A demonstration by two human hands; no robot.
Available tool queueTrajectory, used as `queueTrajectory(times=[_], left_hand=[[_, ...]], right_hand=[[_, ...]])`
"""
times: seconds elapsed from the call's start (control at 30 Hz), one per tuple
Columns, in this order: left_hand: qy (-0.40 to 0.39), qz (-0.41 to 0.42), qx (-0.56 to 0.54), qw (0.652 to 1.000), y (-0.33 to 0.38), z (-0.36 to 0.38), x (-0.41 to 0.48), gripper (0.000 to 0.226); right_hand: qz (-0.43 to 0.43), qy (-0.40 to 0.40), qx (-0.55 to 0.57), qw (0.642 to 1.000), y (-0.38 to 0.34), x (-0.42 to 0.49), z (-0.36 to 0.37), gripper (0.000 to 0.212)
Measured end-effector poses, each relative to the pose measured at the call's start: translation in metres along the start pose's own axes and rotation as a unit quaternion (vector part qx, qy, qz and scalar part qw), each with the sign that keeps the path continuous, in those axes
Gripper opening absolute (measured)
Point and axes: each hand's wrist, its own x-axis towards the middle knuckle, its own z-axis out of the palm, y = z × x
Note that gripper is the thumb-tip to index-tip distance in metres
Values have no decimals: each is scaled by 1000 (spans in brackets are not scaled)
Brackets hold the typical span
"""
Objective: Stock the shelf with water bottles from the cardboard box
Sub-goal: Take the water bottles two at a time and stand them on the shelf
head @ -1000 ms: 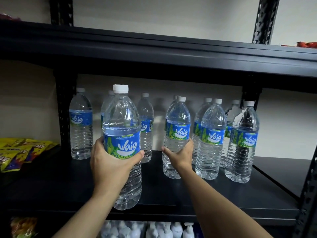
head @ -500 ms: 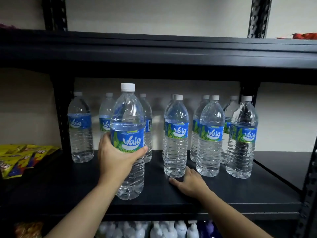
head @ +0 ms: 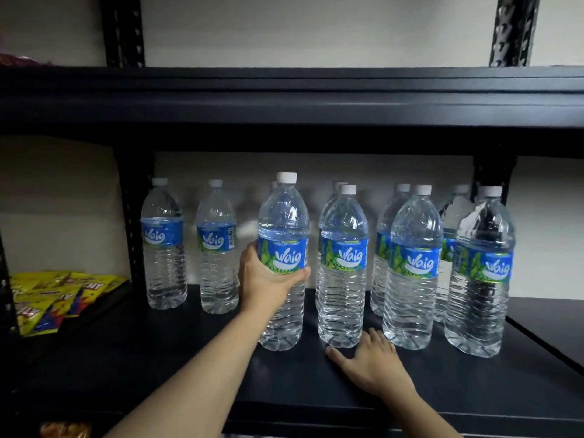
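Observation:
My left hand grips a clear water bottle with a blue label and white cap, standing upright on the black shelf. It stands left of a front-row bottle. My right hand rests flat on the shelf with fingers spread, its fingertips at that bottle's base. Two more front-row bottles stand to the right. Several bottles line the back row, including two at the left. The cardboard box is out of view.
Yellow snack packets lie on the neighbouring shelf at left. A black upright post separates the two bays. The upper shelf board hangs low over the bottle caps. Bare shelf surface lies at front left and far right.
My left hand has carried its bottle right and further onto the shelf, beside the front row. My right hand let go of the neighbouring bottle and dropped flat onto the shelf.

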Motion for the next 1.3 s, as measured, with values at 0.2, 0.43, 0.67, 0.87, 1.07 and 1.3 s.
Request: queueTrajectory(times=[0.2, 0.43, 0.67, 0.87, 1.07, 1.3], left_hand=[[-10, -21, 2, 1000, -27, 4, 15, 95], [-32, -22, -12, 999, -38, 2, 10, 78], [-75, -80, 11, 994, -76, 3, -28, 98], [-72, -83, 63, 992, -94, 3, -33, 101], [-89, -105, 49, 989, -97, 0, -33, 109], [-119, -124, 53, 984, -100, 3, -31, 88]], right_hand=[[5, -7, -5, 1000, -3, -4, -4, 153], [5, -11, -6, 1000, -4, -5, -5, 158], [4, -15, 3, 1000, -5, -8, -7, 138], [-1, -5, 4, 1000, -2, -3, -3, 105], [-1, 2, 9, 1000, -2, -2, 0, 104], [0, 9, 14, 1000, -2, -2, 0, 107]])
